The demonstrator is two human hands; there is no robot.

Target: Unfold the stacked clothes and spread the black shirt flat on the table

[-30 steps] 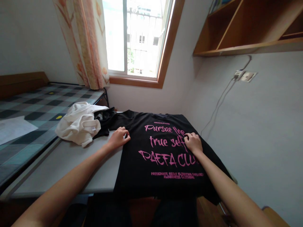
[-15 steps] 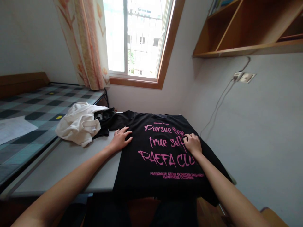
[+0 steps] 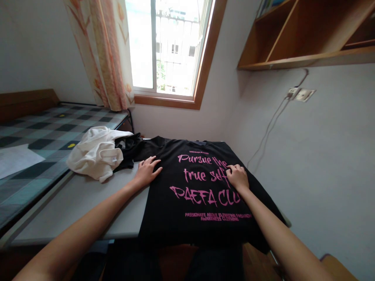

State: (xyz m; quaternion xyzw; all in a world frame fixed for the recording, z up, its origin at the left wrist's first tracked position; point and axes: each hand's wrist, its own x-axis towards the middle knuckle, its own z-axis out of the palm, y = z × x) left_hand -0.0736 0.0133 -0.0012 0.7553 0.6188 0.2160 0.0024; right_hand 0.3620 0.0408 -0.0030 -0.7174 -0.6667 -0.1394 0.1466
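Observation:
A black T-shirt (image 3: pixel 164 210) with pink lettering lies spread over the right part of a light table, its lower edge hanging past the front. Across the shirt's left side, my left hand (image 3: pixel 148 171) rests with its fingers spread, holding nothing. My right hand (image 3: pixel 238 178) lies on the right part of the print and covers some letters. Its fingers are slightly bent on the cloth, without a visible grip. Left of the shirt, a crumpled white garment (image 3: pixel 95 152) sits in a heap against some dark cloth (image 3: pixel 130 146).
The white tabletop (image 3: pixel 84 207) shows at the left, beside a bed with a checked cover (image 3: pixel 38 125) and papers (image 3: pixel 20 158). A wall with a socket (image 3: pixel 304 94) and hanging cord stands close on the right. Wooden shelves (image 3: pixel 281 62) jut out overhead.
The view has shifted very slightly. Both hands stay at nearly the same places on the T-shirt, which lies as before.

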